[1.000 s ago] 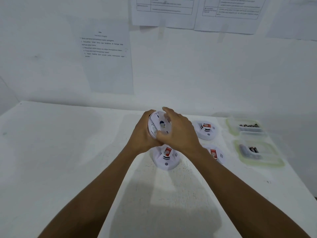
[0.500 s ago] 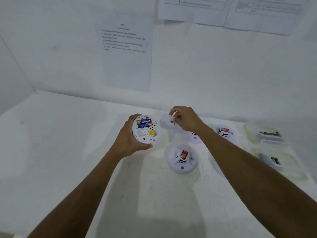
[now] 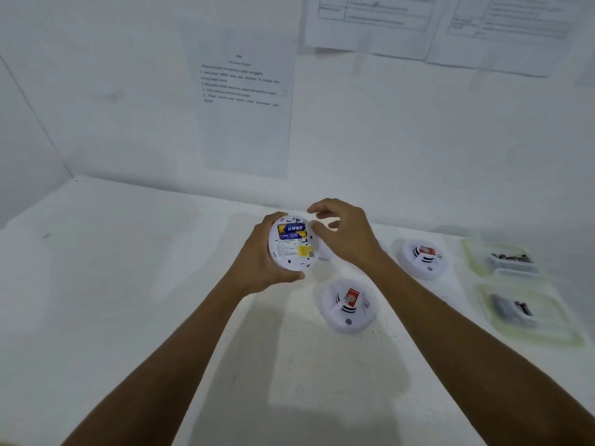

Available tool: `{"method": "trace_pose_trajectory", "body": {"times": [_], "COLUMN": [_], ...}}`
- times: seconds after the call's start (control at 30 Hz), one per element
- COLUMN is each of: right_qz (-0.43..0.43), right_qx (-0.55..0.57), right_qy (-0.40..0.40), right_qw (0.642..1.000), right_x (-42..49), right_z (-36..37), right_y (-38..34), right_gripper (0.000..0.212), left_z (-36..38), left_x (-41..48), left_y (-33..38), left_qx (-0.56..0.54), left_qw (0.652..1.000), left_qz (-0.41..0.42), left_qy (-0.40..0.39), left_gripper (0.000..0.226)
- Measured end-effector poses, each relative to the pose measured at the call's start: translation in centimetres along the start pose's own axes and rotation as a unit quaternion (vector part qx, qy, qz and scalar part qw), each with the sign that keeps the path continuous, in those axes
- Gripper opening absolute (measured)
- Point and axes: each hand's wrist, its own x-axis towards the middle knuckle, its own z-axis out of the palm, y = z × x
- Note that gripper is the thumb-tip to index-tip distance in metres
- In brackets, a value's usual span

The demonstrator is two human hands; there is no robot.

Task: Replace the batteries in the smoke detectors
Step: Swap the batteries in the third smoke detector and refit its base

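One smoke detector (image 3: 291, 244) held up off table (image 3: 128, 284) in left hand (image 3: 257, 259), fingers wrapped round rim — back to cam, batt bay open, blue/yellow batteries (image 3: 291, 230) seated. Right hand (image 3: 347, 235) just beside it, fingers loosely spread, holding nothing. 2nd detector (image 3: 347, 305) and 3rd detector (image 3: 421, 257) sit on table; far container (image 3: 468, 255) and near container (image 3: 566, 339) at right edge — dark cells inside.

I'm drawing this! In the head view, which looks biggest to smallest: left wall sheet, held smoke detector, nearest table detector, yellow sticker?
Largest: the left wall sheet.
Then the held smoke detector and the nearest table detector: about alike, at differing distances, so unranked.
Smallest: the yellow sticker.
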Motion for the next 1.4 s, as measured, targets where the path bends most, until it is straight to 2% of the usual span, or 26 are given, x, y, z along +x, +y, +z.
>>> {"method": "trace_pose_trajectory", "body": {"times": [0.07,0.2,0.23,0.33,0.4,0.47,0.63,0.77,0.93,1.07,1.13,1.27,1.33,1.4], "right_qz": [0.002,0.065,0.082,0.103,0.117,0.13,0.149,0.138,0.03,-0.051,-0.076,-0.054,-0.022,0.03], "right_qx": [-0.003,-0.04,-0.048,-0.074,-0.083,-0.086,-0.095,-0.083,-0.071,-0.097,-0.114,-0.044,-0.078,-0.127], "right_qy": [-0.007,0.053,0.063,0.082,0.1,0.112,0.128,0.139,0.13,0.132,0.158,0.18,0.163,0.138], "right_qw": [1.0,0.996,0.994,0.988,0.985,0.981,0.976,0.977,0.989,0.985,0.978,0.981,0.983,0.982], "right_x": [-1.4,-3.0,-3.3,-4.2,-4.7,-5.0,-6.0,-7.1,-8.7,-9.7,-10.2,-11.7,-12.8,-13.7], "right_z": [-0.7,-2.9,-3.7,-5.5,-6.4,-7.1,-8.5,-9.7,-11.7,-13.5,-14.8,-19.2,-22.2,-25.3], "right_y": [-1.1,-1.0,-0.9,-0.6,-0.5,-0.3,0.1,1.2,4.1,7.1,7.9,9.1,10.9,13.5], "right_gripper": [0.025,0.04,0.043,0.046,0.045,0.043,0.041,0.034,0.032,0.018,0.014,0.015,0.019,0.012], "left_z": [1.7,5.3,6.2,8.1,8.9,9.5,11.8,13.8,15.6,18.0,19.3,21.4,22.3,23.2], "left_x": [1.1,2.9,3.2,3.4,3.3,3.1,3.3,3.7,3.9,4.4,4.3,3.9,3.8,3.7], "left_y": [1.7,4.4,4.9,5.9,6.5,7.0,7.8,8.7,9.7,10.7,11.4,12.5,12.5,12.4], "left_qx": [0.005,0.025,0.037,0.035,0.05,0.069,0.101,0.096,0.053,0.029,0.021,-0.007,-0.012,-0.016], "left_qw": [0.999,0.996,0.995,0.995,0.994,0.994,0.99,0.991,0.994,0.994,0.994,0.995,0.995,0.996], "left_qz": [0.023,0.065,0.063,0.058,0.058,0.058,0.049,0.052,0.062,0.078,0.075,0.075,0.069,0.056], "left_qy": [-0.023,-0.057,-0.064,-0.074,-0.075,-0.069,-0.082,-0.078,-0.069,-0.069,-0.071,-0.06,-0.065,-0.069], "left_gripper": [0.085,0.058,0.058,0.066,0.088,0.101,0.098,0.078,0.084,0.085,0.086,0.082,0.089,0.098]}}
